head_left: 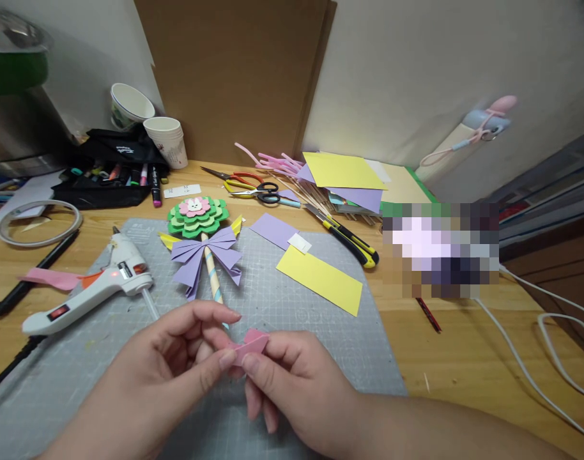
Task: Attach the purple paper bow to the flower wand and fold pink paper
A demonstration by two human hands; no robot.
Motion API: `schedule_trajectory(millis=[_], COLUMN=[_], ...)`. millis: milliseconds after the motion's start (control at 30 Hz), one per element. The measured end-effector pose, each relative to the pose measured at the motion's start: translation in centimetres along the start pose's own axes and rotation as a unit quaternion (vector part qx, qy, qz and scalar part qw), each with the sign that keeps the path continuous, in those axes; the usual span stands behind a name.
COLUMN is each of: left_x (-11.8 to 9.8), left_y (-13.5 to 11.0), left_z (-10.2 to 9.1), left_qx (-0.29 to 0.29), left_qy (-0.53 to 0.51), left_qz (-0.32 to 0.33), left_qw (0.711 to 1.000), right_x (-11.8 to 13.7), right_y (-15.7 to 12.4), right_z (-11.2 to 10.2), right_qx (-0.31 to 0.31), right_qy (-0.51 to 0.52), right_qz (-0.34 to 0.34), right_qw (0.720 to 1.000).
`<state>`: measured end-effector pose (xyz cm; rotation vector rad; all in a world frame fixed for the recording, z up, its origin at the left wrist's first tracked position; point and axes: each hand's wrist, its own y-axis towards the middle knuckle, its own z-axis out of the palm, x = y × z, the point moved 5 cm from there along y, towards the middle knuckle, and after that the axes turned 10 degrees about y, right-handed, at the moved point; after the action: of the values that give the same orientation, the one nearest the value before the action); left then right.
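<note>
A small folded piece of pink paper (252, 345) is held between both hands above the front of the grey cutting mat (321, 358). My left hand (177, 364) pinches its left end with thumb and fingers, the index finger raised over it. On the right end, my right hand (292, 377) grips it between thumb and index finger. Just beyond them lies a paper flower (199, 220) with green layers, a pink rabbit centre, a purple pleated bow (206, 249) and a striped stem (211, 275), whose lower end is hidden by my left hand.
A white glue gun (91, 294) with a lit red light lies at left, near a tape roll (38, 223). Yellow paper (321, 281), a utility knife (344, 236) and scissors (258, 191) lie beyond. Paper cups (167, 140) stand behind; a white cable (507, 364) runs at right.
</note>
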<state>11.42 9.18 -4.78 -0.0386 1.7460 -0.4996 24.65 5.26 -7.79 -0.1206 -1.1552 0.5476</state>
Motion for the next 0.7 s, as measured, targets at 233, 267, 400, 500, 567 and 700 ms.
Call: schedule_trajectory(millis=[233,267,400,500,567,700], left_x=[0.3,0.4,0.9,0.4,-0.1,-0.8], left_y=[0.1,0.1,-0.2,-0.5,-0.7,-0.8], left_z=[-0.2,-0.3,-0.3,-0.1,0.0,0.5], left_qx=[0.003,0.007,0.032,0.023,0.008,0.035], left_qy=[0.008,0.009,0.039,0.088,0.111,0.114], left_qz=[0.005,0.006,0.018,0.066,0.083,0.073], left_qw=[1.000,1.000,0.999,0.994,0.990,0.990], right_x=[-0.1,-0.1,-0.2,-0.5,-0.6,-0.4], right_y=[0.0,0.0,0.3,0.3,-0.2,-1.4], right_z=[0.1,0.0,0.0,0.4,1.1,1.9], right_qx=[0.001,-0.001,0.009,0.075,0.162,0.264], right_qy=[0.011,0.016,0.109,0.263,0.347,0.384], right_qz=[0.006,0.004,0.015,0.081,0.156,0.258], right_qw=[1.000,1.000,0.994,0.958,0.911,0.846])
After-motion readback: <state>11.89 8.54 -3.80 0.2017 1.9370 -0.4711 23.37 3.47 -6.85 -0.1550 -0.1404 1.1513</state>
